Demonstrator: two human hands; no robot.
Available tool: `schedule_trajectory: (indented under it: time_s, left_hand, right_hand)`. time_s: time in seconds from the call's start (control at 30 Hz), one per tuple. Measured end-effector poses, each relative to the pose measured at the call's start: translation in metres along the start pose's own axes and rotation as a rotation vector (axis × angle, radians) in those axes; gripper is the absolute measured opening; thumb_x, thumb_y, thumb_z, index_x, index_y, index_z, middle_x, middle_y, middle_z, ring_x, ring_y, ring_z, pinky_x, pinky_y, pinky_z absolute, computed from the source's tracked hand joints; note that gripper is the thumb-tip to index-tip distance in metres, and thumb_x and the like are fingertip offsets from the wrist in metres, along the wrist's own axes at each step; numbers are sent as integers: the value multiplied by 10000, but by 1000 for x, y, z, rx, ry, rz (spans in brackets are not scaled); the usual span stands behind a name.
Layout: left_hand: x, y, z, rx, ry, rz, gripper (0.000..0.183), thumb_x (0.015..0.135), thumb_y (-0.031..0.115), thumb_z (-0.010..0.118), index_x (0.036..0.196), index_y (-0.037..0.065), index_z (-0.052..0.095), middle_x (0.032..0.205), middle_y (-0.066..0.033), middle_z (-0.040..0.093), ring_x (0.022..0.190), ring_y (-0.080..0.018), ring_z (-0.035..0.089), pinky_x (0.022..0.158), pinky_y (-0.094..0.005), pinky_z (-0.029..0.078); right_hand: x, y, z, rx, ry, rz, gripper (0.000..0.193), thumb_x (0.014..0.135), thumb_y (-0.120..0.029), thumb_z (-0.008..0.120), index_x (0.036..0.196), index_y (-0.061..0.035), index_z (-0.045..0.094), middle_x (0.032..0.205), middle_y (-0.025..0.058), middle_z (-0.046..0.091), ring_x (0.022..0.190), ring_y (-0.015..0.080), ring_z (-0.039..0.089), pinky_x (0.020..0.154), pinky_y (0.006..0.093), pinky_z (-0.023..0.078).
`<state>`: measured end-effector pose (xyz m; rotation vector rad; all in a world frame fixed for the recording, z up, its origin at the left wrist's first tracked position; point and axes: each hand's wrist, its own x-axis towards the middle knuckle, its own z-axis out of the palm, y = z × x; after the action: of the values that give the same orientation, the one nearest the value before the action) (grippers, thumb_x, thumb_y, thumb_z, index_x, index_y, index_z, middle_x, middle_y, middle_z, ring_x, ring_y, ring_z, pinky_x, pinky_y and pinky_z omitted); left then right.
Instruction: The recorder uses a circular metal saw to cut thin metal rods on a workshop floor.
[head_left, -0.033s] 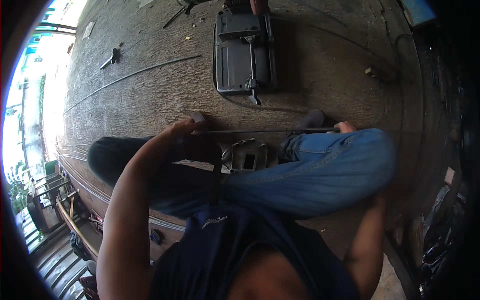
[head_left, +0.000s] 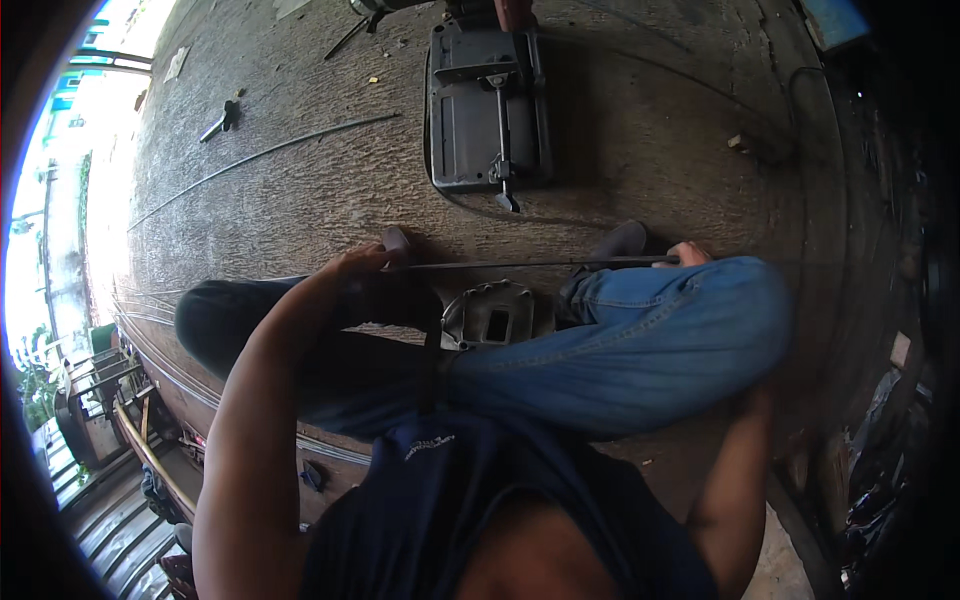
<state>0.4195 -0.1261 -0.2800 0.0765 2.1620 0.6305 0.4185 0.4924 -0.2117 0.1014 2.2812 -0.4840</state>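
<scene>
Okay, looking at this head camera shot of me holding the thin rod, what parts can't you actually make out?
- Right hand: mostly hidden behind the blue-jeaned knee; its grip on the thin metal rod cannot be judged.
- Left hand: fingers curl away from the camera, so its grip is unclear.
- Grey metal casting: lower part covered by the legs.
- Grey machine: top cut off by the upper edge.
</scene>
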Motion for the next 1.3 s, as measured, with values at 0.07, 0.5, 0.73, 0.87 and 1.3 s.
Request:
schedule_trajectory:
  time_s: [0.07, 0.5, 0.73, 0.87, 1.3]
  left_hand:
    - [-11, 1, -9, 10, 39, -63, 751, 762, 610, 648, 1189, -4, 573, 1095, -242, 619, 1082, -359, 582, 896, -426, 479]
    - [-11, 0, -61, 76, 274, -121, 918, 640, 694, 721, 1133, -56, 531, 1015, -259, 618, 989, -333, 604, 825, -415, 490]
    - [33, -3, -121, 36, 409, -72, 907, 615, 696, 744, 1103, -41, 542, 971, -252, 623, 918, -325, 613, 776, -399, 496]
    - [53, -4, -143, 62, 368, -93, 872, 624, 699, 737, 1082, -22, 561, 931, -237, 627, 908, -309, 611, 777, -399, 490]
    - [109, -43, -217, 210, 474, -12, 522, 783, 527, 712, 686, 41, 549, 585, -45, 446, 591, -151, 368, 567, -362, 367]
  right_hand:
    - [1, -5, 1, -72, 87, -59, 517, 775, -352, 745, 1105, 32, 639, 1123, 228, 631, 1091, 337, 594, 933, 395, 464]
    - [54, -24, -58, -206, 261, -176, 767, 680, -643, 718, 1031, 39, 675, 1011, 233, 667, 1011, 341, 634, 871, 417, 499]
    - [89, -46, -114, -204, 375, -203, 822, 682, -667, 704, 1063, 59, 647, 1005, 241, 656, 967, 352, 638, 829, 409, 511]
    - [108, -49, -119, -245, 478, -198, 812, 681, -696, 682, 968, 63, 653, 894, 227, 651, 880, 343, 643, 779, 415, 508]
    - [204, -111, -154, -299, 469, -288, 629, 798, -636, 594, 773, -10, 651, 708, 186, 630, 727, 361, 633, 659, 448, 471]
